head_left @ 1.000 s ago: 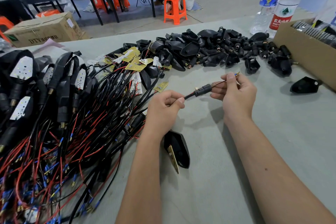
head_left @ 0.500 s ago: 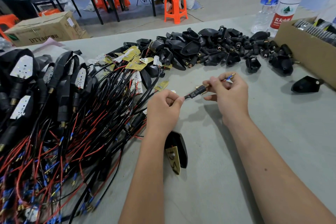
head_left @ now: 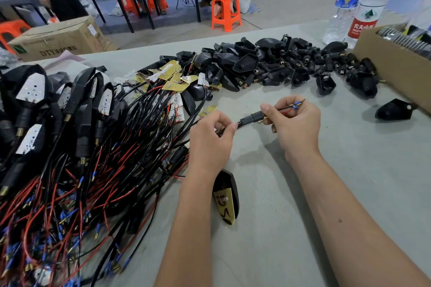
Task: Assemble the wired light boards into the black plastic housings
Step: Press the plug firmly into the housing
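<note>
My left hand (head_left: 211,141) pinches a black cable just behind a short black stem piece (head_left: 253,117). My right hand (head_left: 295,124) grips the wires on the other side of the stem, with their blue-sleeved brass tips (head_left: 297,103) sticking out past my fingers. Below my left wrist a black housing (head_left: 229,191) with a yellow light board (head_left: 225,206) in it lies on the table. A heap of empty black housings (head_left: 277,65) lies at the back. Loose yellow and white boards (head_left: 173,77) lie left of that heap.
A large tangle of red and black wires with finished units (head_left: 70,147) covers the left of the grey table (head_left: 349,182). A cardboard box (head_left: 391,63) and two water bottles (head_left: 359,7) stand at the right. One lone housing (head_left: 394,109) lies near the box.
The stem piece has slid along the wires toward my right hand, and more of the blue-tipped wire ends shows beyond my right fingers. The housing under my left wrist has turned slightly.
</note>
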Available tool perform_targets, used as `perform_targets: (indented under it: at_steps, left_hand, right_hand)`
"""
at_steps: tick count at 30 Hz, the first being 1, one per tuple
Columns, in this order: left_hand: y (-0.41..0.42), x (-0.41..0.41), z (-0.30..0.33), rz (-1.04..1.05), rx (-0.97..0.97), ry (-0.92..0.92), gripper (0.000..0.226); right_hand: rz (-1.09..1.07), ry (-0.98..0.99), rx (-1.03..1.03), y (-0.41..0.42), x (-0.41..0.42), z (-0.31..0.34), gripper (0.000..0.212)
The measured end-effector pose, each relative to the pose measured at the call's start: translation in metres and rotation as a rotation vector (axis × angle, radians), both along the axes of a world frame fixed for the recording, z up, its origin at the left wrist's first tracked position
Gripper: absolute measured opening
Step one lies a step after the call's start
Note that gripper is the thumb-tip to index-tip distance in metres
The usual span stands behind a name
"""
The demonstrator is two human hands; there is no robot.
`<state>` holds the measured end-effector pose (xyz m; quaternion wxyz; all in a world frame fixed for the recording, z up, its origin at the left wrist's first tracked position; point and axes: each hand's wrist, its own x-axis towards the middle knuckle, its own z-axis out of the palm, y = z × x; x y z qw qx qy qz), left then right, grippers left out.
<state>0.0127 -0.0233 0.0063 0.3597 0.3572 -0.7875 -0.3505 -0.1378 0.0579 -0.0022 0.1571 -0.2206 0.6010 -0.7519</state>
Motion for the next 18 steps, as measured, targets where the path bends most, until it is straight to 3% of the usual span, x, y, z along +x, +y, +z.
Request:
perform_targets:
  at_steps: [3, 9, 18]
  left_hand:
    - [-0.0019, -0.0011, -0.001, -0.004, 0.037, 0.031, 0.012]
    - [-0.0037, -0.001, -0.0001, -0.046, 0.31, 0.157, 0.018]
    - [-0.0029, 0.0016, -0.0005, -0.031, 0.357, 0.145, 0.009]
  right_hand:
    - [0.056, -0.011, -0.048, -0.0012, 0.0042, 0.0008, 0.027]
    - [0.268, -0.362, -0.259, -0.0047, 0.0051, 0.0036, 0.004]
    - [0.256, -0.266, -0.183, -0.0077, 0.0093, 0.0017, 0.009]
